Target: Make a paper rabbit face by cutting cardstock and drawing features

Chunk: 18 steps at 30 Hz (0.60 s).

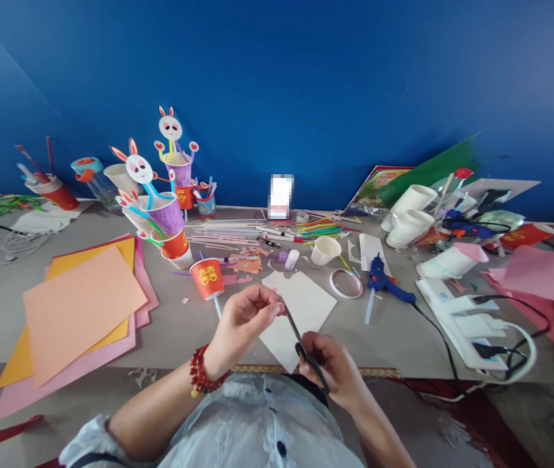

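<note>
Quantities: one pair of scissors [292,323]; two rabbit-faced cup figures [164,218], beyond and to the left of the left grip [250,318]; one separate red cup [208,278], nearer that grip on the same side; one white sheet [311,302], on the table [379,351] below both grips; one white cup [326,251] beyond them; and one blue glue gun [385,283], beyond and to the right of the right grip [328,364].

Grip state: the right grip is closed around the scissors' handles. The left grip has thumb and forefinger close together at the blade tips; whether it pinches anything cannot be told.

Scissors: dark, slender, slanting from the right grip up toward the left fingertips, raised above the white sheet. The blade opening cannot be made out.

Markings: the red cup carries a yellow double-happiness character. The upright screen [281,198], beyond both grips, is pixelated and unreadable.
</note>
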### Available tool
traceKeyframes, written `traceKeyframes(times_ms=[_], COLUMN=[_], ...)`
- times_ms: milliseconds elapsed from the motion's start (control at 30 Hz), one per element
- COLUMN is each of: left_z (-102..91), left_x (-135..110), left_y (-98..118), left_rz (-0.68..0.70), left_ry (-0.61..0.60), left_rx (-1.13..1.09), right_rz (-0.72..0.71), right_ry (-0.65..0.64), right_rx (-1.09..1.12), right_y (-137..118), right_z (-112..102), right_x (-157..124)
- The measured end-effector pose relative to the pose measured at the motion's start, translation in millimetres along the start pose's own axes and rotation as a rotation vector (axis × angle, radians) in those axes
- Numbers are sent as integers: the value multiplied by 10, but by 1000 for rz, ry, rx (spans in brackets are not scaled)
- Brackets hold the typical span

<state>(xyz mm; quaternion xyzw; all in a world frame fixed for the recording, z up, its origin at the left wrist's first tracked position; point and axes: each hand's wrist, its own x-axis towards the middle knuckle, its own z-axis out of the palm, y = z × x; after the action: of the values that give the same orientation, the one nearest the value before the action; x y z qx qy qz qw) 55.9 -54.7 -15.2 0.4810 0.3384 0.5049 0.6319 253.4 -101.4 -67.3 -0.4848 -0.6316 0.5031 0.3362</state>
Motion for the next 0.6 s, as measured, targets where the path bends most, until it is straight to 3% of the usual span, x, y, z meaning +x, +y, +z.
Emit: traceKeyframes(times_ms=[600], left_z=[-25], left_x=[9], left_y=[34], left_rz=[-10], left_ry=[-18], left_rx=[23], right_rz=[8], right_ry=[-9], right_rx=[21], right_y=[3], right_z=[-36], right_x=[-28])
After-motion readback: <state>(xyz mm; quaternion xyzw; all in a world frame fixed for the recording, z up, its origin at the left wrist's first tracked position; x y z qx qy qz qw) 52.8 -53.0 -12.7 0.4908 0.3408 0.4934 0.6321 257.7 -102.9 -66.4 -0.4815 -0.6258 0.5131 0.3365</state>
